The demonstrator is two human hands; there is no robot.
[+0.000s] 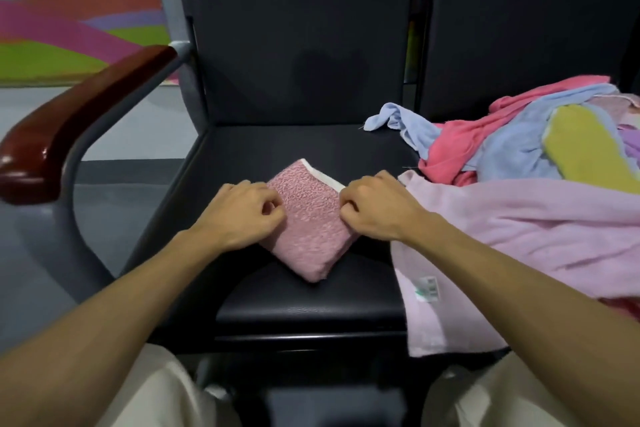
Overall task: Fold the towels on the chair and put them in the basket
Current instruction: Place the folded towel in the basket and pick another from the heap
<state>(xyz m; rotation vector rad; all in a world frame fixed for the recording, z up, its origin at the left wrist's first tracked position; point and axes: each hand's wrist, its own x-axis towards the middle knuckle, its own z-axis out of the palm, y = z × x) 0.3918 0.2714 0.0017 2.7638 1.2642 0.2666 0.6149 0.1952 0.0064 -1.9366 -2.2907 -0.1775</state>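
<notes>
While the pink towel [311,236] is lying folded into a small thick square on the black chair seat [277,146], both hands are working at its sides. The left hand [242,215] is curling its fingers in against the towel's left corner and appears to be pinching the layers there. The right hand [377,208] is doing the same at the right corner, knuckles up and fingers tucked in. Holding 2 opposite corners this way is probably keeping the stacked layers from sliding apart, whether the person is squaring the fold or getting ready to lift it. The towel is sitting turned like a diamond, with 1 corner pointing toward the person and its white border [325,177] running along the far right edge. It is resting near the front middle of the seat, where both arms are reaching it evenly.

To the right, a lilac towel [519,225] is spreading unfolded over the seat's edge, just beside the right hand, with a small label [427,286] showing. Behind it a heap of towels [519,135] in coral, blue and yellow is waiting on the next seat, so most of the task is looking undone. No basket is showing, so I cannot tell where the folded square is going.
</notes>
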